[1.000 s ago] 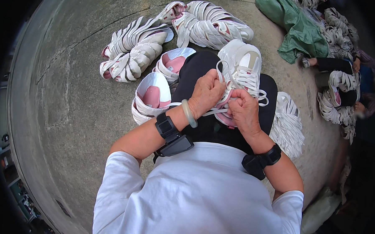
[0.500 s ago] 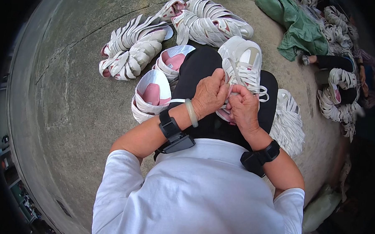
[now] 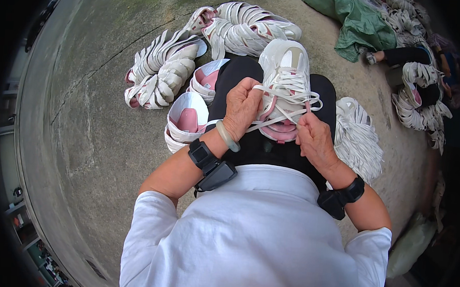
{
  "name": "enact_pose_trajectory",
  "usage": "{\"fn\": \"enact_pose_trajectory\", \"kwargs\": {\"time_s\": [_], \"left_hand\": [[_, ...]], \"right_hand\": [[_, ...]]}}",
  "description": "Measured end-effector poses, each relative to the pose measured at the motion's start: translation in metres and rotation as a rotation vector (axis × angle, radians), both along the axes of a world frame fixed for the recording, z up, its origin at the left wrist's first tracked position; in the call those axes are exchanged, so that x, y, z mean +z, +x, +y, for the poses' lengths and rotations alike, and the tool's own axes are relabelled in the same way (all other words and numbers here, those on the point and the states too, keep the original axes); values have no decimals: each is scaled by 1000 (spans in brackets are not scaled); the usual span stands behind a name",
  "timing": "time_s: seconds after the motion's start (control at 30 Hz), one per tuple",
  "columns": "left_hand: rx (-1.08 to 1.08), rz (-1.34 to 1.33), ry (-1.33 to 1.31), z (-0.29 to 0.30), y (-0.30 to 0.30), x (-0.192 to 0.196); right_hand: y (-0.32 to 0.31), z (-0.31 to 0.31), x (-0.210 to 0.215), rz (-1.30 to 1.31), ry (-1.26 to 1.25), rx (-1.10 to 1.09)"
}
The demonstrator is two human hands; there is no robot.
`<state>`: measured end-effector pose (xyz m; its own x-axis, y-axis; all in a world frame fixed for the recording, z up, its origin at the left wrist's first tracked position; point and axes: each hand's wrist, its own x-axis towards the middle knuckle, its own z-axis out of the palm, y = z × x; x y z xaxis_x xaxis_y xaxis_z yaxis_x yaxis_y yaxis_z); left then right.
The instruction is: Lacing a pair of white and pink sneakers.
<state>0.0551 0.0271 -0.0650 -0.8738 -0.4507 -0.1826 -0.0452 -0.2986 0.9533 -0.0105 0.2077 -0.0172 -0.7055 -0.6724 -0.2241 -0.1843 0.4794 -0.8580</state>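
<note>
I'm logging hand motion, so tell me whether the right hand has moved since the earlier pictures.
Yes: the right hand has moved rightward, farther from the pink-lined shoe upper lying at the left.

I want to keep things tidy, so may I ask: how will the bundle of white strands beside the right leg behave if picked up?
The bundle of white strands will probably sag and flop, since its narrow strands droop. It is likely light for its size, as the strands look thin. It might also tangle, because they fan out loosely.
</note>
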Motion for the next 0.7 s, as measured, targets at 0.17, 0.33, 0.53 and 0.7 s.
{"fn": "enact_pose_trajectory", "kwargs": {"time_s": [0.17,0.33,0.53,0.7], "left_hand": [[-45,48,-239,10,1,-11],[-116,-51,-158,-20,18,14],[371,-345,-554,-147,80,-49],[204,-1130,-934,-192,130,-107]], "right_hand": [[-1,59,14,-157,18,-116],[-12,51,-6,-158,-111,-179],[-31,63,-28,-184,-182,-265],[-30,69,-36,-226,-161,-244]]}}
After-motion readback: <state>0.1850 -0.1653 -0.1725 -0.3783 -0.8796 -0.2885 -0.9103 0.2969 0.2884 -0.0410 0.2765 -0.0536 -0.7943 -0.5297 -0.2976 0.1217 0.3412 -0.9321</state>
